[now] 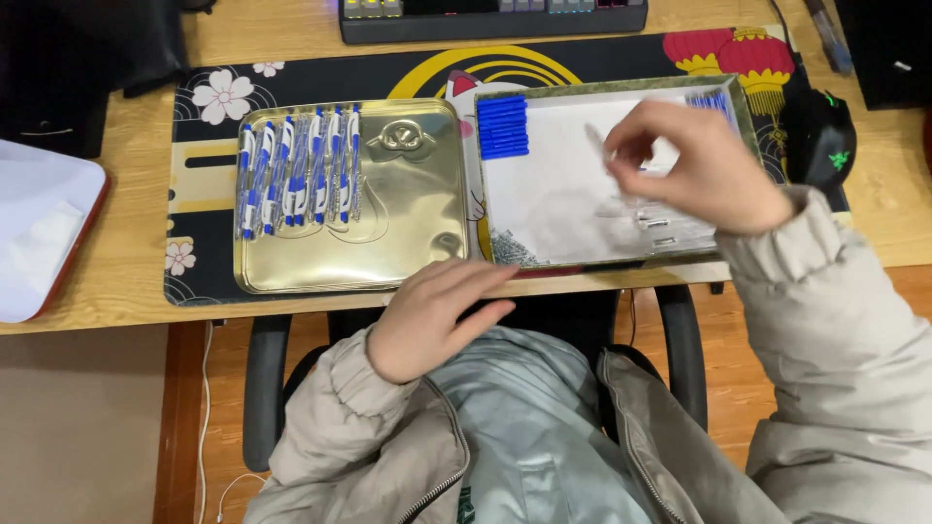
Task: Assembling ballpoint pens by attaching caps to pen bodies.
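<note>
My right hand point(694, 163) hovers over a shallow box tray point(743, 116) lined with white paper and pinches a clear pen barrel point(597, 144) between thumb and fingers. Blue pen caps point(503, 126) lie stacked in the tray's far left corner, more blue parts point(709, 99) at its far right, small metal springs point(515, 249) at its near left, and clear barrels point(660, 218) under my hand. My left hand point(437, 311) rests flat at the desk's near edge, fingers together, holding nothing. A gold tin lid point(408, 204) to the left carries several assembled blue-and-white pens point(296, 170).
A patterned black desk mat point(209, 165) lies under both trays. A keyboard point(490, 17) sits at the back, a black mouse point(820, 136) at the right, a white tray with a red rim point(39, 228) at the left. The chair's armrests point(264, 388) flank my lap.
</note>
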